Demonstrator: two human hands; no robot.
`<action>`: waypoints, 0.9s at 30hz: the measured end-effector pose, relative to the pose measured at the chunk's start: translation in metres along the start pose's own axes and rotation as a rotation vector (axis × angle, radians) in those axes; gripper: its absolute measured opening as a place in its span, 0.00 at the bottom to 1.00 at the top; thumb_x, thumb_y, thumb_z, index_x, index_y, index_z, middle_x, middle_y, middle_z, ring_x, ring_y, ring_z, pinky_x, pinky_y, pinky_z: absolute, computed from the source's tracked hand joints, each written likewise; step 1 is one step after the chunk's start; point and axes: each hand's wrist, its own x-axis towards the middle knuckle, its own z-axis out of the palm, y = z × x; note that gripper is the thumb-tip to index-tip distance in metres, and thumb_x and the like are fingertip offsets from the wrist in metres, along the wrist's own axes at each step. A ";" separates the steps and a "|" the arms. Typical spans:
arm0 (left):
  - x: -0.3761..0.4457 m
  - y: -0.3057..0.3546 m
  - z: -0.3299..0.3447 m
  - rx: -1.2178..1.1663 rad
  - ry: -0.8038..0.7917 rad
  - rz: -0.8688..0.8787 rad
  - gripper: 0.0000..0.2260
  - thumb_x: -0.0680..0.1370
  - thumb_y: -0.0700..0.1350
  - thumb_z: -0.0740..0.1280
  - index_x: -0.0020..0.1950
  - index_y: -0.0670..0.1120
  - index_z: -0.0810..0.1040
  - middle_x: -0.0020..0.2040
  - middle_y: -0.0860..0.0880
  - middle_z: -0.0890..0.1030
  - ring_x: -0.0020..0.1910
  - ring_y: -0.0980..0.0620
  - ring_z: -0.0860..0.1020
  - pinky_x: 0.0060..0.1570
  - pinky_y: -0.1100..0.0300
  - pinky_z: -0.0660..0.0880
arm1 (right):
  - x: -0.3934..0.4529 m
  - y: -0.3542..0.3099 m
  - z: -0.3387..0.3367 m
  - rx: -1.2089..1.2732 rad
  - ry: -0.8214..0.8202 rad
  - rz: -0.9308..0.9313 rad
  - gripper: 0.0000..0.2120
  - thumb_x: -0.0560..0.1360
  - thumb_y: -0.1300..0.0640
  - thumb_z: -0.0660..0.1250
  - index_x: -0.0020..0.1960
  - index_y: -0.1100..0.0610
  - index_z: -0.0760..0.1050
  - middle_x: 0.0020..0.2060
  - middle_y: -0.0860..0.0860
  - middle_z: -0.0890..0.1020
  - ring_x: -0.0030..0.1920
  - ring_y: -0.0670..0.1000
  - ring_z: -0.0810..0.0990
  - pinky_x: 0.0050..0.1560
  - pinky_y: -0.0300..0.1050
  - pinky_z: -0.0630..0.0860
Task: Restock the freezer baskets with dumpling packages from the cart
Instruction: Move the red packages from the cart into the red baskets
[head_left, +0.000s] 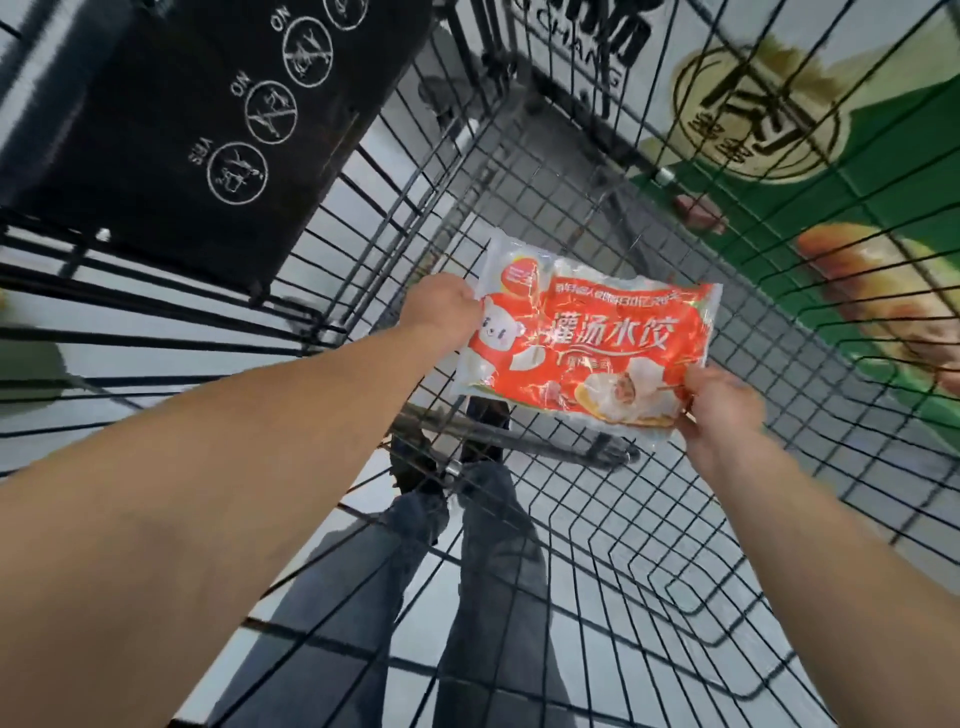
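I am holding one dumpling package (582, 348) between my two hands, my left hand (441, 312) and my right hand (722, 405). One wire cart (701, 519) is standing below me. One black flap (208, 119) on it is showing three round pictograms.

Green food poster (810, 208), black child-seat flap (218, 119) — pictograms
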 end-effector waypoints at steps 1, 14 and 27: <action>-0.003 0.002 -0.002 -0.007 0.003 0.018 0.08 0.77 0.38 0.62 0.46 0.37 0.80 0.49 0.38 0.82 0.50 0.39 0.81 0.50 0.46 0.80 | -0.005 0.000 -0.001 0.013 0.009 -0.002 0.10 0.77 0.66 0.63 0.40 0.54 0.74 0.36 0.50 0.79 0.35 0.49 0.78 0.34 0.42 0.74; -0.174 0.053 -0.117 -0.121 0.151 0.330 0.08 0.72 0.37 0.66 0.39 0.45 0.84 0.39 0.47 0.81 0.44 0.42 0.80 0.44 0.55 0.77 | -0.190 -0.032 -0.095 0.200 0.034 -0.254 0.10 0.78 0.64 0.66 0.40 0.55 0.76 0.40 0.54 0.82 0.42 0.55 0.82 0.46 0.52 0.80; -0.374 0.113 -0.119 -0.243 0.037 0.553 0.08 0.75 0.42 0.68 0.36 0.48 0.83 0.37 0.49 0.85 0.42 0.44 0.84 0.45 0.42 0.82 | -0.334 0.000 -0.269 0.367 0.170 -0.371 0.07 0.77 0.60 0.68 0.40 0.55 0.80 0.41 0.52 0.85 0.46 0.56 0.84 0.55 0.56 0.81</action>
